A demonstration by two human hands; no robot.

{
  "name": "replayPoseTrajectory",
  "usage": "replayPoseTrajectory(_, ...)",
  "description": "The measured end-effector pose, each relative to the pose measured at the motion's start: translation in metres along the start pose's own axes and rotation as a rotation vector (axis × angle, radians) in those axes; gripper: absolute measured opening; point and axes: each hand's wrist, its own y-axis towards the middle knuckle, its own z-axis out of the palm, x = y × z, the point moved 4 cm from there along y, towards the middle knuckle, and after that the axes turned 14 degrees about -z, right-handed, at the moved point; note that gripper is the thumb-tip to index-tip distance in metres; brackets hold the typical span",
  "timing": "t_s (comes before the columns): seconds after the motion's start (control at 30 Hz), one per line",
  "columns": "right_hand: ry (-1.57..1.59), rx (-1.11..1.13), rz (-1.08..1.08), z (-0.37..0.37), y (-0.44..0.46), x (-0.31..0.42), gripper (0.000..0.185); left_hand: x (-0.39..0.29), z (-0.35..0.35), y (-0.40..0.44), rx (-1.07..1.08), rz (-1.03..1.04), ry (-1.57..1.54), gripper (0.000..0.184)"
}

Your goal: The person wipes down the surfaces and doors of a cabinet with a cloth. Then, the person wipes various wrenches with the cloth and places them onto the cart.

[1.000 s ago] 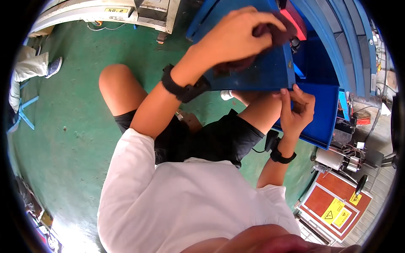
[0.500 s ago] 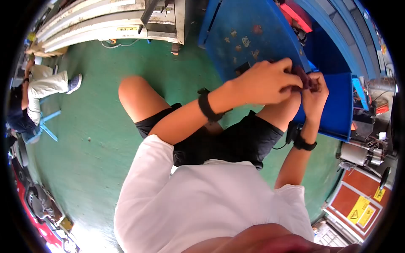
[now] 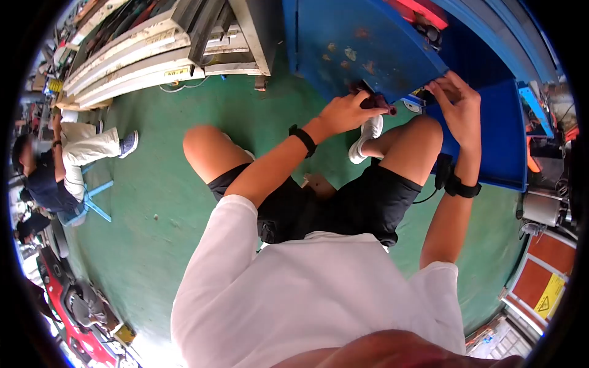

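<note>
My left hand [image 3: 348, 115] is closed around a crumpled dark red cloth [image 3: 379, 105], whose end sticks out past the fingertips. It is held low beside the blue cabinet door [image 3: 343, 43], which is marked with worn, stained patches. My right hand [image 3: 459, 101] is raised at the door's near edge, with bent fingers and thumb closed on that edge. Part of its grip is hidden behind the fingers. Below the door edge, between the hands, a small round metallic part [image 3: 412, 105] shows.
A blue bin-like compartment [image 3: 491, 141] stands open at right, with a red object [image 3: 423, 11] above. A white metal rack [image 3: 178, 67] stands at upper left. A seated person [image 3: 52, 165] is at far left, above a red motorcycle [image 3: 67, 306]. Green floor [image 3: 141, 245] lies around my legs.
My hands have come apart. The left hand has moved left with the dark red cloth, while the right has let go of it and risen to the door edge.
</note>
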Motion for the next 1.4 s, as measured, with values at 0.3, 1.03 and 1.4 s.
replayPoseTrajectory(0.3,0.234,0.238,-0.16,0.004,-0.01,-0.004,0.026,-0.079,-0.139,0.068,-0.408,0.055,0.007,0.051)
replayPoseTrajectory(1.03,0.164,-0.112,0.102,0.032,-0.025,-0.058,0.04,-0.095,-0.127,0.131,-0.391,0.004,-0.294,0.026)
replayPoseTrajectory(1.4,0.206,0.06,0.459,0.004,0.027,-0.104,0.038,-0.016,-0.117,0.148,-0.198,-0.239,-0.293,0.045)
